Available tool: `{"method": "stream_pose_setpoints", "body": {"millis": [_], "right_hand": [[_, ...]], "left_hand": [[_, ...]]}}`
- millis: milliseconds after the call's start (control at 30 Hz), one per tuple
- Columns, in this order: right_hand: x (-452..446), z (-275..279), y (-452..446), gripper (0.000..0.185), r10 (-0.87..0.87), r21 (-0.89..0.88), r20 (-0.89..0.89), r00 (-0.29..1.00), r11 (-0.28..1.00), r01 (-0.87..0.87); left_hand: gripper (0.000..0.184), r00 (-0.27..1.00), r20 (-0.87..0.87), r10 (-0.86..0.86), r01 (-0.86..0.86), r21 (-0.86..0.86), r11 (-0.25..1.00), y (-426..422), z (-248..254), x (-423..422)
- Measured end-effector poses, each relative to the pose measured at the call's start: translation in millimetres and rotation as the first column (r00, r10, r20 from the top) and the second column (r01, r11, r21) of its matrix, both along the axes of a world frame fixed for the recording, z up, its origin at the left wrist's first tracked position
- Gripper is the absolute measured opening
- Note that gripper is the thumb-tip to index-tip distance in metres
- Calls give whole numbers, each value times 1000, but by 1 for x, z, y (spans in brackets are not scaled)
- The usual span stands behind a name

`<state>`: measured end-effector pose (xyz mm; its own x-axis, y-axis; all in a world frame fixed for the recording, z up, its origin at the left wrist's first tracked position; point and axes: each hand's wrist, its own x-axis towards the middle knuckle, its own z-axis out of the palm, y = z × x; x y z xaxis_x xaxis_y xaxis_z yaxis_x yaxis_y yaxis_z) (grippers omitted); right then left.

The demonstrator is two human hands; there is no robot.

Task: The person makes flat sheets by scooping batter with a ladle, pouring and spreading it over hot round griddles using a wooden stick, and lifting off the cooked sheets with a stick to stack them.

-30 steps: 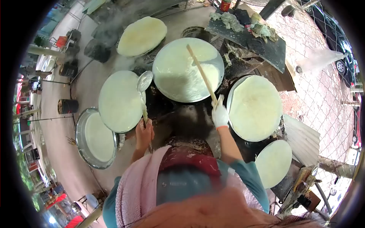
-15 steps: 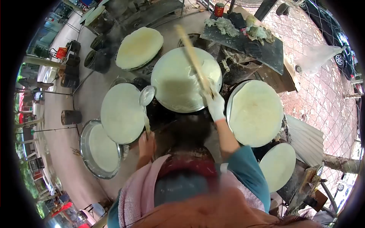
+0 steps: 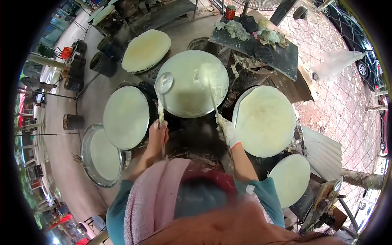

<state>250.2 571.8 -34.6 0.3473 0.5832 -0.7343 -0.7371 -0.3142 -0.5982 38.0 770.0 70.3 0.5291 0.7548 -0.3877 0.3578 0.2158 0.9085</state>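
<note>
My bare left hand (image 3: pixel 158 135) is wrapped round the handle of a metal ladle (image 3: pixel 164 83), whose round bowl sits over the left edge of the middle round griddle (image 3: pixel 185 67). Pale batter coats that griddle. In a white, batter-smeared glove, my right hand (image 3: pixel 229 133) grips a long wooden spatula (image 3: pixel 212 94), seen nearly edge-on, its far end over the right part of the griddle. Whether the spatula touches the batter I cannot tell.
Pale rounds lie on pans at upper left (image 3: pixel 146 51), left (image 3: pixel 126 117), right (image 3: pixel 264 121) and lower right (image 3: pixel 290 180). A metal basin (image 3: pixel 84 153) of pale batter stands at far left. Cloths (image 3: pixel 233 29) and a red can (image 3: pixel 230 12) rest on a dark board (image 3: pixel 261 51).
My left hand has raised the ladle from beside the left pan to over the middle griddle. My right hand has drawn back and turned the spatula from its broad face to its edge.
</note>
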Motion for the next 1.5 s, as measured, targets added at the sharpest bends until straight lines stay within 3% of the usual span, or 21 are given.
{"method": "stream_pose_setpoints", "body": {"millis": [167,233,333,500,567,600,700,800,900,933,967,1033,1067,1100,1133,1200,1233,1333,1400,1433,1500], "right_hand": [[27,-48,0,25,-88,-39,288,954,994,103],[21,-5,3,29,15,-79,276,961,997,8],[8,-24,-3,32,92,-93,338,937,994,-64],[-60,-32,-28,47,-295,98,473,830,954,283],[-103,-67,-6,43,-252,35,646,721,953,302],[-118,-37,17,44,-254,-14,423,870,958,286],[-137,2,77,34,-338,-49,-38,940,940,337],[-130,-29,68,33,-359,62,394,846,929,365],[-155,-36,79,34,-369,30,554,746,905,425],[-165,-29,92,29,-240,-114,526,816,931,347],[-173,-27,103,39,-271,-105,258,928,947,305],[-175,-19,126,34,-294,-46,124,948,952,302],[-167,-9,128,27,-228,-137,202,952,956,258],[-155,29,119,25,-296,-70,30,955,952,297],[-141,27,107,23,-312,3,209,927,948,318],[-105,7,92,20,-349,23,441,827,925,379],[-88,-4,89,19,-367,-30,493,788,899,437],[-69,-31,91,29,-136,-89,519,844,973,212],[-67,-31,91,29,94,-193,535,839,981,13],[-67,-38,86,27,15,-128,561,828,989,69],[-65,-52,69,22,-157,5,597,786,981,192]], "left_hand": [[26,985,-78,-155,162,92,982,65,-22,55],[27,938,-76,-338,347,204,916,108,-51,89],[26,894,51,-445,443,37,896,148,-73,152],[23,853,112,-510,522,-207,827,166,-97,176],[21,826,66,-560,559,-226,798,161,-94,157],[21,825,53,-563,551,-297,780,156,-92,146],[18,867,153,-474,490,-433,756,138,-95,107],[16,942,174,-288,334,-575,747,130,-87,81],[15,959,187,-211,281,-699,658,123,-78,70],[16,973,181,-142,230,-752,618,116,-75,71],[17,985,143,-98,173,-814,554,112,-86,79],[18,957,280,74,220,-870,442,99,-85,85],[18,951,308,9,267,-839,473,108,-57,81],[17,941,334,-55,316,-806,500,120,-29,74],[19,807,557,196,498,-821,280,146,-39,52],[24,745,656,120,628,-750,207,185,-77,38],[25,623,764,168,782,-617,-88,193,-82,26],[28,662,681,-314,712,-440,548,193,-38,24],[27,725,642,-250,649,-513,562,205,-10,36],[29,765,616,-188,603,-585,542,208,-1,41],[28,718,689,98,681,-725,107,210,-5,49]]}}
